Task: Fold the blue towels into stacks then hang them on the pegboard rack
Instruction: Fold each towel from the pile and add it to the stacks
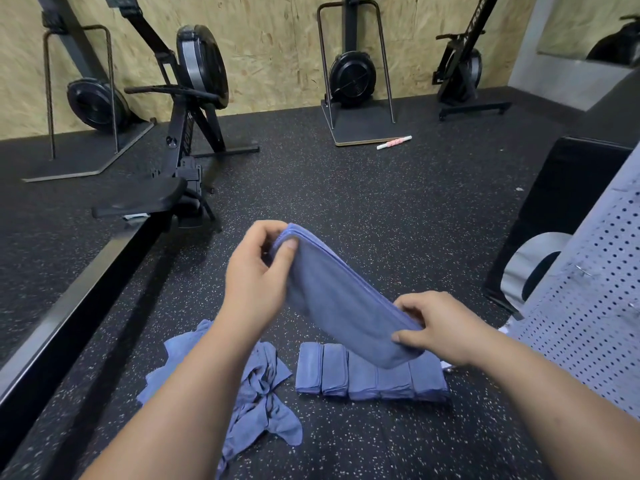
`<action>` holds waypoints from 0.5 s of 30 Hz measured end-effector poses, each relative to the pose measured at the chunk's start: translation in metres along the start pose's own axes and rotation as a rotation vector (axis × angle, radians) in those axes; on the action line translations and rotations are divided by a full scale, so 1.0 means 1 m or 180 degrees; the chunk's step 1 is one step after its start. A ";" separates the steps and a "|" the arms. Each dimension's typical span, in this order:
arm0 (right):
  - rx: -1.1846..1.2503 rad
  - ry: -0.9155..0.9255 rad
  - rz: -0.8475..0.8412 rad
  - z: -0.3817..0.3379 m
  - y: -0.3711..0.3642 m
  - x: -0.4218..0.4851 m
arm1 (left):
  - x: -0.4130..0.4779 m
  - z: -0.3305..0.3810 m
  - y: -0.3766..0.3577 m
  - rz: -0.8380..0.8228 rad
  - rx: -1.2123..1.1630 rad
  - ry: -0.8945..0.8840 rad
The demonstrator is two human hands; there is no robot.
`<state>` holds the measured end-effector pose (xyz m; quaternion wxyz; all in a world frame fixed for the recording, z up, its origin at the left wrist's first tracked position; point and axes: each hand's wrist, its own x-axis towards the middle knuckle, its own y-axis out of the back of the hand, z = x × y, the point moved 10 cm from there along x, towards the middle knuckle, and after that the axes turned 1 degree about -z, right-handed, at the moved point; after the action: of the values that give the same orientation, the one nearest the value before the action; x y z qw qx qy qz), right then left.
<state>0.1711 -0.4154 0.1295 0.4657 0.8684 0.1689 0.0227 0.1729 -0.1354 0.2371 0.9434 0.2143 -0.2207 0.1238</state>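
Midway through folding, both hands, left [258,271] and right [440,327], pinch opposite ends of a half-folded blue towel [341,299] held above the folded stacks [370,374] on the floor, so the next move is probably another fold.

**White lettering on two machines, only partly readable**

The only writing in view is white capital lettering on black gym equipment. On the upright rowing machine [462,64] leaning against the back wall at far right, letters run along its slanted rail [477,20] near the top edge of the view. "RO" can be made out. The letters after it are blurred and partly cut off by the frame. On the near rowing machine [194,98], left of centre, similar white capitals run up the front leg [187,138] just above the floor. They are tilted and too small to read with certainty, so whether they spell the same word cannot be told.
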 end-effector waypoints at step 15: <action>0.1990 0.0324 0.0962 -0.002 0.064 -0.008 | -0.002 -0.089 0.040 0.0709 0.0209 0.1453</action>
<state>0.1803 -0.4494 0.1837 0.1596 0.9819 0.0603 0.0818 0.1902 -0.0601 0.1780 0.9419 0.1857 -0.0201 0.2792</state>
